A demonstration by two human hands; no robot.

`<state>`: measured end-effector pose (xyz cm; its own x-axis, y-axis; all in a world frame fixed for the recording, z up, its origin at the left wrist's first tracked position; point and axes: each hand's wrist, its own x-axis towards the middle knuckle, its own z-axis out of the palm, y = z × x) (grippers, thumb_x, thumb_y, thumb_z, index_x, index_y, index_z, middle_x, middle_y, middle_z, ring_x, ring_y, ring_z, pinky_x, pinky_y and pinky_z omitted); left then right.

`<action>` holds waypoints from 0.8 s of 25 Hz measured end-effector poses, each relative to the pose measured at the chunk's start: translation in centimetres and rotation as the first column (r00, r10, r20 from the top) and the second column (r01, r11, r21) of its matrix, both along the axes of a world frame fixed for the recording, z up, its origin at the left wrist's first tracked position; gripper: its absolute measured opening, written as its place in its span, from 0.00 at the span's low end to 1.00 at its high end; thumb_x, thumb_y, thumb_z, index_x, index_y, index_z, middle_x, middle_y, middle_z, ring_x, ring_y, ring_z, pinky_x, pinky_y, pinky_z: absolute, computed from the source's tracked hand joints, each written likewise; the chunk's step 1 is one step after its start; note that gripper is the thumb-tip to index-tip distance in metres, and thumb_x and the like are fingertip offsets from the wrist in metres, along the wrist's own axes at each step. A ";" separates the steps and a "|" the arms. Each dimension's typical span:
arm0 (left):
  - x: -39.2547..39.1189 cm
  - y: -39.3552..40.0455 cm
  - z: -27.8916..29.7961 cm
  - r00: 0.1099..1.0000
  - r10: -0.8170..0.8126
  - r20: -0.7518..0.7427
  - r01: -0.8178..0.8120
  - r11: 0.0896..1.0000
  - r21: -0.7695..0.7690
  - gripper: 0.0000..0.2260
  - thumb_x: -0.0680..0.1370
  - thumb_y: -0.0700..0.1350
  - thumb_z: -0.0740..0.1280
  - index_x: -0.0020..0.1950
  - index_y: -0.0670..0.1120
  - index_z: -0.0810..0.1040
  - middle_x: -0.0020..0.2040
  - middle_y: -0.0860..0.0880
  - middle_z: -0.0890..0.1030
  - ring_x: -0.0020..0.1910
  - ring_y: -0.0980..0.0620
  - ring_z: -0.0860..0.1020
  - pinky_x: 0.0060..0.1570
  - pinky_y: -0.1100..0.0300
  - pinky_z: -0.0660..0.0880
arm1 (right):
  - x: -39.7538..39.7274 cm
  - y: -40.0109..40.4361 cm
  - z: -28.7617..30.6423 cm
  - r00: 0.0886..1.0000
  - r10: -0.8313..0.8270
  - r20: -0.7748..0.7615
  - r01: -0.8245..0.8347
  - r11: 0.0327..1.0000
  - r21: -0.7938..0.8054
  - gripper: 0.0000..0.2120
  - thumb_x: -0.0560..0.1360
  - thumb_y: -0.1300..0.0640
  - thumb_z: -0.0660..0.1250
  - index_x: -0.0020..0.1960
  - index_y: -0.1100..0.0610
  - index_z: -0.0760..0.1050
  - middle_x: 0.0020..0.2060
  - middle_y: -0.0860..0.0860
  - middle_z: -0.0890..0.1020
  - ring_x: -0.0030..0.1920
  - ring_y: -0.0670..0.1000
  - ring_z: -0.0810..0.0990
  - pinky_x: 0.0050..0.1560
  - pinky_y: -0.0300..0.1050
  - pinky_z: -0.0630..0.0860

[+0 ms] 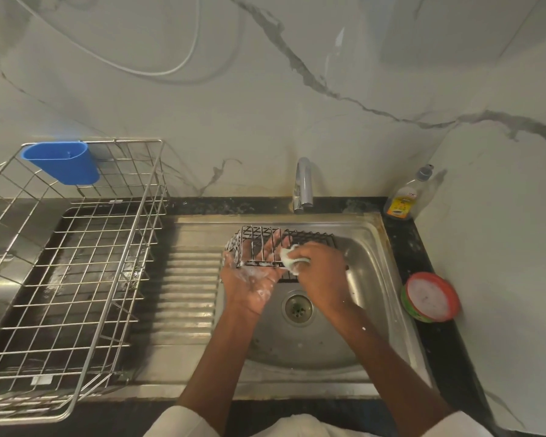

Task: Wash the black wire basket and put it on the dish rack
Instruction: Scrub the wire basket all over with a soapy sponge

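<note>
- Head view: black wire basket (278,244) held over the sink (369,247) bowl, tilted, soapy, below the tap (303,184).
- Left hand (249,279) palm up, fingers straight, reaching up through the wires, supporting the basket; foam on palm.
- Right hand (322,272) curled round a pale sponge (289,258), pressing it on the basket's near rim.
- Dish rack (60,263) left of the sink on the counter, well apart from the basket; blue cup holder (62,162) hooked on its back edge.
- Soap bottle (405,197) and red-rimmed tub (431,296) right of the sink.
</note>
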<state>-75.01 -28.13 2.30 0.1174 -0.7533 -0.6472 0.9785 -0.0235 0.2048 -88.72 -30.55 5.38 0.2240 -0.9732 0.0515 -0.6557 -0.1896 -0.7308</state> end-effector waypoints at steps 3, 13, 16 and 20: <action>-0.4 0.3 0.0 0.996 -0.043 0.080 0.041 0.999 0.030 0.28 0.87 0.64 0.52 0.65 0.43 0.79 0.55 0.31 0.85 0.48 0.37 0.87 0.43 0.46 0.86 | 2.3 1.4 1.1 0.971 0.183 0.157 -0.187 0.982 0.016 0.14 0.71 0.70 0.73 0.53 0.57 0.86 0.50 0.52 0.87 0.47 0.47 0.84 0.53 0.41 0.80; -0.5 0.6 0.6 0.976 -0.158 0.149 0.161 0.987 -0.009 0.34 0.86 0.67 0.52 0.73 0.40 0.75 0.60 0.36 0.82 0.54 0.40 0.83 0.47 0.48 0.84 | 1.9 -0.7 1.6 0.971 0.217 0.102 -0.204 0.971 -0.123 0.13 0.72 0.69 0.74 0.54 0.57 0.86 0.51 0.50 0.87 0.47 0.40 0.81 0.49 0.23 0.72; -0.4 0.6 0.0 0.964 -0.218 0.151 0.224 0.974 -0.025 0.36 0.85 0.70 0.52 0.77 0.43 0.73 0.69 0.35 0.81 0.64 0.33 0.83 0.58 0.36 0.81 | 0.5 -3.3 1.7 0.997 -0.017 0.069 0.022 0.997 -0.079 0.14 0.74 0.67 0.72 0.57 0.57 0.84 0.53 0.52 0.86 0.48 0.43 0.80 0.48 0.33 0.75; 0.8 0.4 -0.6 0.966 -0.215 0.140 0.228 0.970 -0.083 0.42 0.80 0.76 0.53 0.82 0.46 0.66 0.71 0.32 0.79 0.67 0.27 0.80 0.64 0.26 0.75 | -1.2 -4.4 2.3 0.991 0.046 -0.129 -0.030 0.992 0.120 0.13 0.80 0.58 0.68 0.64 0.54 0.81 0.53 0.49 0.85 0.42 0.42 0.76 0.35 0.32 0.64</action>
